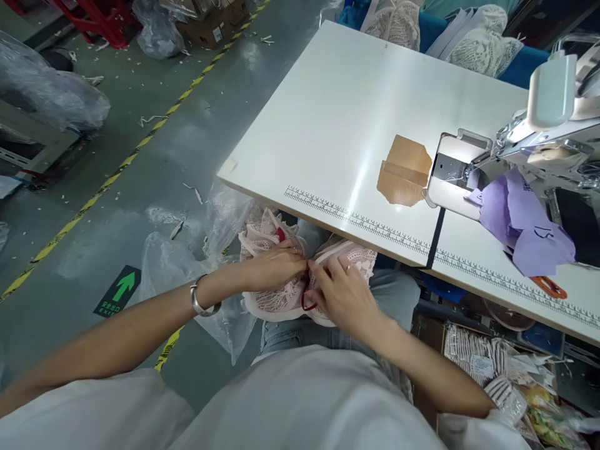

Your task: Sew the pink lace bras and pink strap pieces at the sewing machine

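A stack of pale pink lace bras [276,301] lies across my lap, partly under the table edge. A thin red ribbon [307,304] runs around the middle of the bras, between the cups. My left hand [281,265] lies over the left cups, its fingertips closed at the centre on the ribbon. From the other side my right hand [342,290] meets it, thumb and fingers pinched on the ribbon at the same spot. The fingertips nearly touch, and the exact bit of ribbon between them is hidden.
The white table [328,125] has a printed ruler along its front edge. A sewing machine [539,119], purple pieces [520,219], orange-handled scissors [549,287] and brown cardboard [405,172] are on it. Plastic bags [175,269] lie on the floor; a box of packets [469,353] stands lower right.
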Demonstrator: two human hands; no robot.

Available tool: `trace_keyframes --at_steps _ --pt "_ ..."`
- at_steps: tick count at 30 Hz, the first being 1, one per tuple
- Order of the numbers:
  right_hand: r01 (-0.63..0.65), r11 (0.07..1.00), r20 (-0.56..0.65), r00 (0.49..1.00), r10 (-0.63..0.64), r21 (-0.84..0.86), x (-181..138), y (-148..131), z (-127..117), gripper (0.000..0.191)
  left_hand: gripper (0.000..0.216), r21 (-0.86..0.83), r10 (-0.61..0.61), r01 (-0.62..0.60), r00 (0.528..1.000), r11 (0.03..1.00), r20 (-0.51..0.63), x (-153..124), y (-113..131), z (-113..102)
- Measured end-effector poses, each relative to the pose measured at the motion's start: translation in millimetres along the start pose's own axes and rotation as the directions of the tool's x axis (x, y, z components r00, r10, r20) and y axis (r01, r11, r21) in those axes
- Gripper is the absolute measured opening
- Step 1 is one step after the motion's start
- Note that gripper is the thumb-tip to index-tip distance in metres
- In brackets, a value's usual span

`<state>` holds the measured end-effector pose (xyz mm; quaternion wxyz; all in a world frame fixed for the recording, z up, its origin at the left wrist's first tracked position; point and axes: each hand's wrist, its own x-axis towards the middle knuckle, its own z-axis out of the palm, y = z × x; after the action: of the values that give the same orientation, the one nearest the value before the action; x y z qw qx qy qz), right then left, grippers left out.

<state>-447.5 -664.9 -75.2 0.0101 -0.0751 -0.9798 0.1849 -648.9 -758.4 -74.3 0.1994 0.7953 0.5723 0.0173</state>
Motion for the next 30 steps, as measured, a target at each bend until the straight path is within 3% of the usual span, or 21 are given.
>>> trace_keyframes --at_steps 2,4,9,12,16,20,24,28,30 --pt "-0.033 0.993 0.103 0.994 0.045 -0.115 11 10 -7 0.033 0.025 0.037 0.007 -0.006 1.000 0.999 -0.024 -8 2 4" --pt "0.019 0.989 0.185 0.983 0.009 -0.146 15 18 -12 0.036 0.027 0.095 0.013 -0.006 0.997 0.995 -0.071 -18 6 6" --pt "0.181 0.983 0.294 0.942 -0.163 -0.035 8 23 -20 0.034 0.029 0.166 0.033 -0.006 0.987 0.986 -0.159 -33 24 5" --pt "0.209 0.978 0.319 0.925 -0.206 0.028 10 25 -23 0.034 0.029 0.151 0.065 -0.042 0.987 0.988 -0.148 -33 33 4" --pt "0.225 0.971 0.364 0.900 -0.238 0.078 13 25 -32 0.031 0.028 0.100 0.041 -0.037 0.998 0.994 -0.044 -37 39 -6" --pt "0.150 0.986 0.423 0.891 -0.164 0.067 14 15 -51 0.038 0.029 0.062 -0.022 0.017 0.997 0.998 0.073 -42 33 -39" --pt "-0.052 0.996 0.492 0.871 0.009 0.075 33 8 -59 0.051 0.025 0.057 -0.098 0.091 0.985 0.994 0.141 -32 3 -63" --pt "-0.207 0.978 0.514 0.842 0.166 0.023 64 16 -43 0.074 0.026 0.131 -0.139 0.117 0.975 0.985 0.174 -10 -30 -48" --pt "-0.208 0.978 0.563 0.810 0.163 0.016 73 21 -35 0.070 0.028 0.154 -0.106 0.080 0.980 0.985 0.167 -2 -41 -35"
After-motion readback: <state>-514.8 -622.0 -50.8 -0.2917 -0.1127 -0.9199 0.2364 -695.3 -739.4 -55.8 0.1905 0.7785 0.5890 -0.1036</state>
